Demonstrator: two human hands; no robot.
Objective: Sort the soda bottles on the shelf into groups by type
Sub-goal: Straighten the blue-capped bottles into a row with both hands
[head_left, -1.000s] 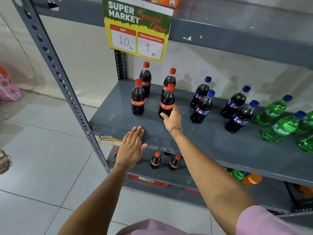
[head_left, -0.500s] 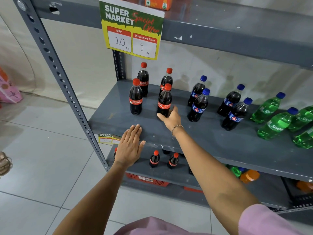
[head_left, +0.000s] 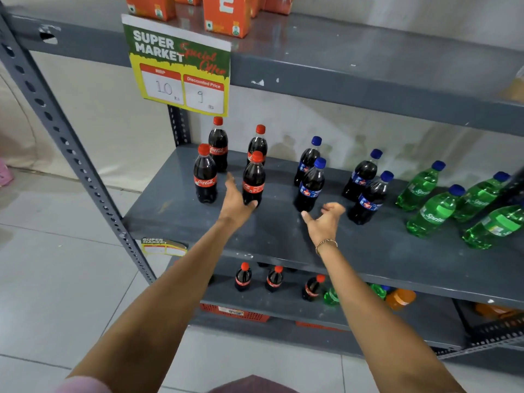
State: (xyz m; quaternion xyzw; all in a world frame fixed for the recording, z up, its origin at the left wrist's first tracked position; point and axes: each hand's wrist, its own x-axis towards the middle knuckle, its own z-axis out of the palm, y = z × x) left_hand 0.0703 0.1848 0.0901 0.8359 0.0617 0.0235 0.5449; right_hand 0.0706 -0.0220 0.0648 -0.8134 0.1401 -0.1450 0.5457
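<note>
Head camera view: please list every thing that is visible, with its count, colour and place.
Coca-Cola bottles: four, dark, red caps, middle shelf left; three more below.
Blue-capped cola bottles: four, dark, middle shelf centre.
Sprite bottles: four seen, green, blue caps, middle shelf right.
Price sign: one, green and yellow, top shelf edge.
Cartons: several, orange, top shelf.
Shelf: grey metal.
Bracelet: one, gold, right wrist.
Left hand: against a Coca-Cola bottle's base.
Right hand: open, empty, near blue-capped bottles.

Matt grey metal shelf [head_left: 283,236]; glossy plastic bottles [head_left: 253,180]; paper sign [head_left: 178,66].
</note>
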